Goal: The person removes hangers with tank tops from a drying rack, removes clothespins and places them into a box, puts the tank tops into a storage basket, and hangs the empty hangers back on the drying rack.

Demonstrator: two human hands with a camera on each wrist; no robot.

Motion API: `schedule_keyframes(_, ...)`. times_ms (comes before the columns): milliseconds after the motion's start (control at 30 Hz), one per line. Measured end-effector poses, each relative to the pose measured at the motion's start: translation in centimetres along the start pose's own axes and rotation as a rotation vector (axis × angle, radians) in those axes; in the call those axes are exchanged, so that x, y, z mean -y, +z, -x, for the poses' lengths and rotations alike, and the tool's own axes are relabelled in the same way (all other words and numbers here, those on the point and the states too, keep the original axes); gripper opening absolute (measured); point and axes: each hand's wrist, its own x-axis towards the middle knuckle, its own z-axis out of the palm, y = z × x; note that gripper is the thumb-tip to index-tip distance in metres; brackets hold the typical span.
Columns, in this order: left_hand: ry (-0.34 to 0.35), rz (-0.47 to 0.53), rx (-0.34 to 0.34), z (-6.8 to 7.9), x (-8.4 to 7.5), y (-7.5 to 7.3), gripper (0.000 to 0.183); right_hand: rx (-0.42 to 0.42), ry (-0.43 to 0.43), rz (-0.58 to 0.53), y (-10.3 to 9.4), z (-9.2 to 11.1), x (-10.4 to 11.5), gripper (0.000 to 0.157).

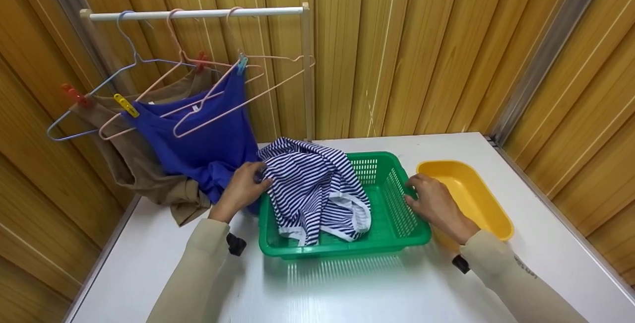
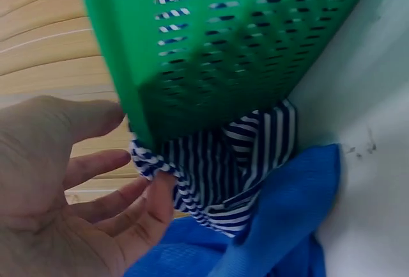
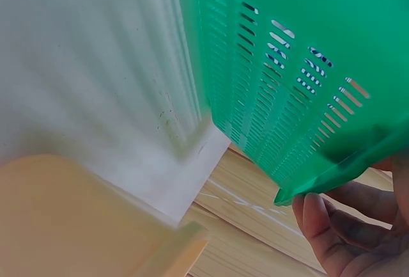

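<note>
A navy-and-white striped shirt (image 1: 302,179) lies crumpled in the green plastic basket (image 1: 342,249), part of it over the left rim. My left hand (image 1: 244,188) is at that rim, its fingers bent loosely round the shirt's edge. In the left wrist view, fingertips touch striped cloth (image 2: 217,168) hanging outside the basket wall (image 2: 211,47); the thumb tip is partly hidden by the rim. At the basket's right rim, my right hand (image 1: 436,206) holds on with bent fingers. Its fingertips meet the rim's corner in the right wrist view, with the slotted wall (image 3: 268,79) beside them.
A blue top (image 1: 203,134) and a brown garment (image 1: 134,149) hang at left, clipped to hangers on a white rail (image 1: 198,14). The front pink hanger (image 1: 238,103) carries no garment. A yellow tray (image 1: 476,199) stands right of the basket on the white table (image 1: 347,298).
</note>
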Motion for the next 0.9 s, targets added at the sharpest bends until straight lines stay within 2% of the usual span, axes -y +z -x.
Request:
schedule_keyframes(200,0.006,0.024,-0.025,-0.2,0.1,0.5,0.037,-0.056,-0.013,0.002,0.3,0.1,0.0,0.026)
schedule_keyframes(433,0.054,0.003,-0.119,-0.3,0.1,1.1,0.005,-0.106,0.005,0.002,1.1,0.3,-0.1,0.026)
schedule_keyframes(700,0.122,0.002,-0.212,-0.2,0.5,1.5,0.007,-0.179,-0.005,-0.004,1.7,0.3,-0.1,0.021)
schedule_keyframes(900,0.135,0.003,-0.201,-0.2,0.0,0.9,0.007,-0.197,0.015,0.000,1.9,0.2,0.0,0.020)
